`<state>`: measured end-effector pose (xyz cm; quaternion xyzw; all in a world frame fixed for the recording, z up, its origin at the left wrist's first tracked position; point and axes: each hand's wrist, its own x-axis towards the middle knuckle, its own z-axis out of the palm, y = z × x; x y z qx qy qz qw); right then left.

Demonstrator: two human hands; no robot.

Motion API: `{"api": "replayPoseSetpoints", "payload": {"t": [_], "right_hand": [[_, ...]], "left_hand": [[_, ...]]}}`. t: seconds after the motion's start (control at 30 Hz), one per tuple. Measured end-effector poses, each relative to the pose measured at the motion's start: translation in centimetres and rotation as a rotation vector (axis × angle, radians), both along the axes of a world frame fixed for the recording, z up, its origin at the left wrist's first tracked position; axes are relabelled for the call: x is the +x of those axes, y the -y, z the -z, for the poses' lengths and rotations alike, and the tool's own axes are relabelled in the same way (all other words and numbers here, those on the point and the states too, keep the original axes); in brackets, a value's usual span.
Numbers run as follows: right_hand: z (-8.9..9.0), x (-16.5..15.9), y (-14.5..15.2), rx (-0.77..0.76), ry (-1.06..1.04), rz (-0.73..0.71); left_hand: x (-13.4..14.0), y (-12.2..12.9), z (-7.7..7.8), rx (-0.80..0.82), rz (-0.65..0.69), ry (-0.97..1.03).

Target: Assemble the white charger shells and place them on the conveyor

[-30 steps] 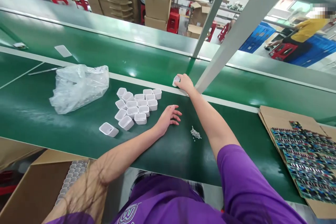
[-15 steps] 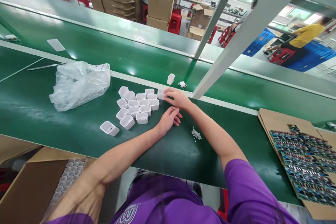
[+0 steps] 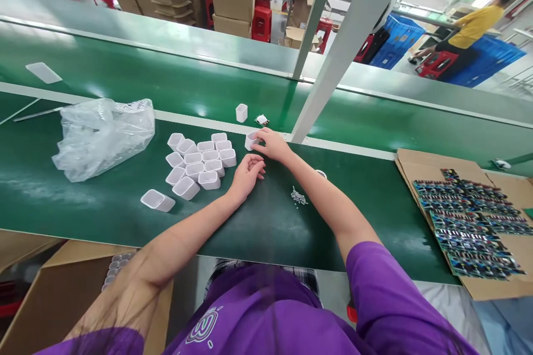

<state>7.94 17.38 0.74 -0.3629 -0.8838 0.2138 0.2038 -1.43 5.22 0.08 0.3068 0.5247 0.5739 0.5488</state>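
Note:
My right hand [image 3: 272,144] has its thumb and fingers on a small white plastic cup [image 3: 250,140], near the white strip along the table. Just below it, my left hand [image 3: 246,175] is loosely curled with its fingers a little apart; no object shows in it. To the left stands a cluster of several similar white cups [image 3: 194,170], openings up. One more cup [image 3: 157,200] lies tilted at the near left of the cluster. A little pile of small clear pieces [image 3: 298,196] rests on the green table, to the right of my left hand.
Past the strip stand a single white cup [image 3: 241,112] and a small white-and-dark part [image 3: 262,120]. A clear plastic bag [image 3: 106,136] lies at left. Circuit boards [image 3: 466,227] cover cardboard [image 3: 406,163] at right. A metal post [image 3: 328,72] rises behind my right hand.
The cup at my right hand has moved right, away from the cluster. My left hand has come slightly apart from my right. The whole view has shifted to the right.

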Motion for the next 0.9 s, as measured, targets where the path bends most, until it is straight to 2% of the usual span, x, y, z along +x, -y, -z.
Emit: {"api": "replayPoseSetpoints", "payload": {"t": [0.1, 0.2, 0.3, 0.37, 0.4, 0.5, 0.57, 0.73, 0.9], "right_hand": [[-0.5, 2.1, 1.1, -0.048, -0.209, -0.023], [-0.9, 5.3, 4.1, 0.038, -0.346, -0.083], [-1.4, 8.1, 7.5, 0.133, -0.264, -0.218], [-1.6, 9.7, 9.0, 0.095, -0.231, -0.262], [-1.6, 10.4, 9.4, 0.061, -0.229, -0.236], [-0.9, 12.5, 9.7, 0.010, -0.159, -0.043], [-0.1, 13.4, 9.6, 0.030, -0.048, 0.020], [1.6, 13.7, 9.6, 0.158, 0.096, -0.056], [2.0, 13.5, 9.6, 0.289, 0.168, -0.141]], "left_hand": [[-0.2, 0.0, -0.2, -0.022, -0.029, 0.017], [0.2, 0.4, -0.4, -0.048, 0.049, 0.096], [0.6, 1.0, -0.4, -0.082, 0.157, 0.193], [0.7, 1.3, -0.3, -0.079, 0.201, 0.200], [0.6, 1.4, -0.2, -0.069, 0.206, 0.185], [0.3, 1.3, -0.1, -0.040, 0.158, 0.113], [0.1, 1.2, -0.2, -0.039, 0.119, 0.076], [0.0, 1.2, -0.4, -0.063, 0.123, 0.080], [0.2, 1.4, -0.5, -0.076, 0.143, 0.080]]}}
